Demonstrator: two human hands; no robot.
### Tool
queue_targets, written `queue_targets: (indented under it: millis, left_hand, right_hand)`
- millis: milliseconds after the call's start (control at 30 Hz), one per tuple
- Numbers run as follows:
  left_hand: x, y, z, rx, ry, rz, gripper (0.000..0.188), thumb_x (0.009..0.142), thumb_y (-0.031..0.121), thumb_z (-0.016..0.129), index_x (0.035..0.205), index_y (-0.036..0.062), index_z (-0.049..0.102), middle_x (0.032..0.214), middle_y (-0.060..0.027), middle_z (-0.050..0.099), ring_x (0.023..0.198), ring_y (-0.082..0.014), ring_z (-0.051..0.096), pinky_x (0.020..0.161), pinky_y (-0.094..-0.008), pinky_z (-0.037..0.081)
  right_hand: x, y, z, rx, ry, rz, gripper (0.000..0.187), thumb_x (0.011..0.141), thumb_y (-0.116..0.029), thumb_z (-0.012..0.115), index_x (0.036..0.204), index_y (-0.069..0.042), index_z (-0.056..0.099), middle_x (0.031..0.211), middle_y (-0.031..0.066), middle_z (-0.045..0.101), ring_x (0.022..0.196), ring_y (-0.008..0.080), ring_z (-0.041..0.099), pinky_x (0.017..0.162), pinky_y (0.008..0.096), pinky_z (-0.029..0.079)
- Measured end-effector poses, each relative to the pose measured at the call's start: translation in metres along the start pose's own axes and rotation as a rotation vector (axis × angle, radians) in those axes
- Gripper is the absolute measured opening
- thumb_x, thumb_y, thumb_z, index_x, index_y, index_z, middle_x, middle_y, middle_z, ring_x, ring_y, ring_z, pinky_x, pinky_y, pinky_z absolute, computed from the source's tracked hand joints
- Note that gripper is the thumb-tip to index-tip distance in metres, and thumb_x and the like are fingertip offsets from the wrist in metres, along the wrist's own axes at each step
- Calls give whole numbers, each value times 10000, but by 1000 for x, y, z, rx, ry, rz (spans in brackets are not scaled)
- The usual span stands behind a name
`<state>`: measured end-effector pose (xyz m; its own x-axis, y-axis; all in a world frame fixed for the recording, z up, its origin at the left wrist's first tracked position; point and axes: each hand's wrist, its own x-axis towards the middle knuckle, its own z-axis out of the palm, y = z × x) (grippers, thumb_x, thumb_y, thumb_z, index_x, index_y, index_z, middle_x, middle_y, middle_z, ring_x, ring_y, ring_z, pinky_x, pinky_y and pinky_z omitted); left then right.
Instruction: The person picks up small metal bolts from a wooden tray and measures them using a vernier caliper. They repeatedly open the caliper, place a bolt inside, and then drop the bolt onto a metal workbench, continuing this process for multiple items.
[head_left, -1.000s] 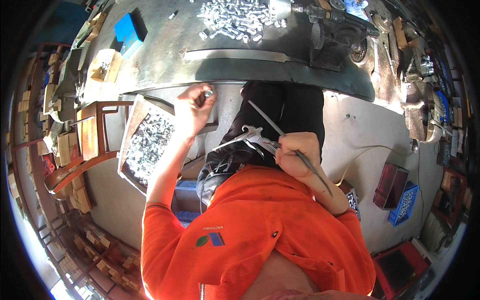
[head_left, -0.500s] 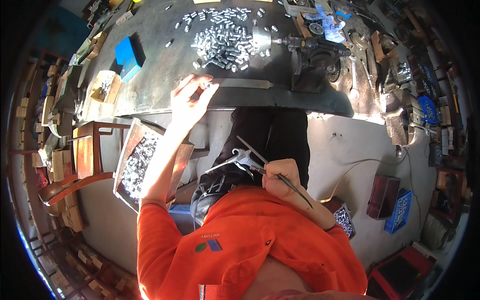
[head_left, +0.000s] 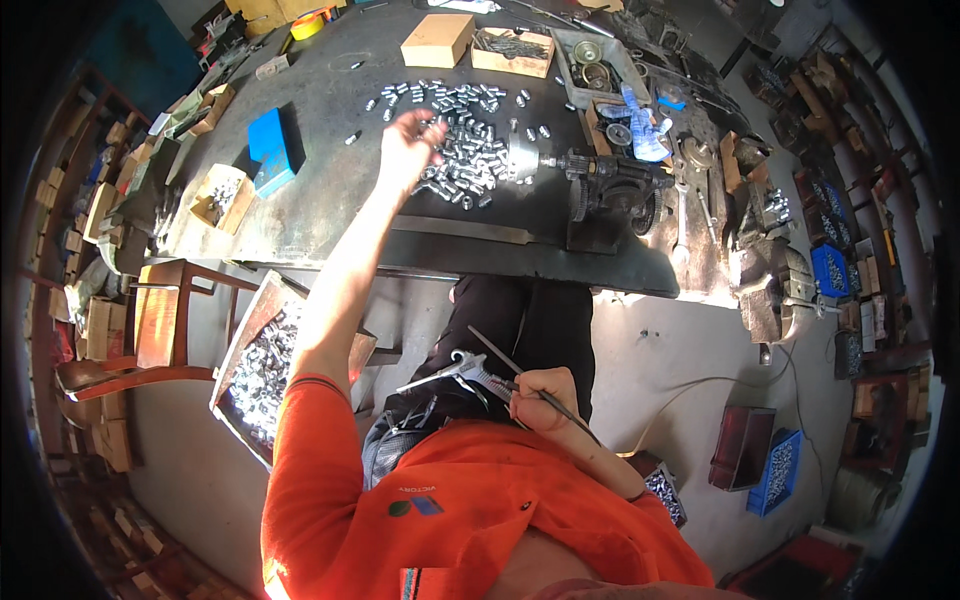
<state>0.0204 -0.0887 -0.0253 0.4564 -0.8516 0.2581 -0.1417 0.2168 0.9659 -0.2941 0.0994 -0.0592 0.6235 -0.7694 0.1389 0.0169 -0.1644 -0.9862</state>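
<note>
My left hand (head_left: pixel 410 152) reaches over a heap of small silver metal cylinders (head_left: pixel 476 160) on the dark workbench. Its fingers are bent at the left side of the heap and smeared by motion, so I cannot make out whether a piece is between them. Down in front of my lap, my right hand (head_left: pixel 545 398) is closed in a fist round a long thin dark rod (head_left: pixel 490 347) that sticks out on both sides. A silver air blow gun (head_left: pixel 470 370) sits against that fist, its nozzle pointing left; whether the fingers also grip its handle is hidden.
A machine with a round chuck (head_left: pixel 610 185) stands right of the heap. A flat metal bar (head_left: pixel 460 230) lies along the bench's near edge. Left are a blue box (head_left: pixel 268 150) and a small parts carton (head_left: pixel 222 197). Below my left arm is a bin of metal parts (head_left: pixel 265 375).
My left hand has moved forward from the bench's near edge to the heap; the small metal piece seen in its fingers earlier no longer shows. My right hand still grips the rod.
</note>
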Motion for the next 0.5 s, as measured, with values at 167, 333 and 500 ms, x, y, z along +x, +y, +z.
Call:
queue_targets:
  millis: [167, 333, 500]
  left_hand:
    - [-38, 28, -39, 90, -34, -12, 276, 867, 104, 614, 1076, -61, 538, 594, -43, 585, 503, -79, 529, 494, -220, 423]
    - [-132, -5, -153, 473, 29, -30, 218, 817, 35, 601, 1034, 20, 606, 641, -64, 629, 558, -60, 533, 510, -223, 407]
    - [-225, -37, -275, 681, 164, -290, 345, 736, -13, 574, 1081, -14, 587, 765, -92, 669, 706, -116, 634, 602, -237, 479]
  right_hand:
    - [-3, 2, 0, 15, -11, 37, 260, 639, 136, 413, 496, -29, 273, 456, 48, 406, 433, 115, 526, 370, 231, 350]
    - [-5, 14, 7, 20, 25, -51, 196, 591, 65, 490, 515, -44, 347, 474, 52, 294, 407, 97, 336, 395, 243, 264]
    - [0, 11, 21, 24, -14, 30, 256, 578, 101, 481, 524, -46, 278, 457, 44, 285, 378, 103, 326, 380, 231, 263]
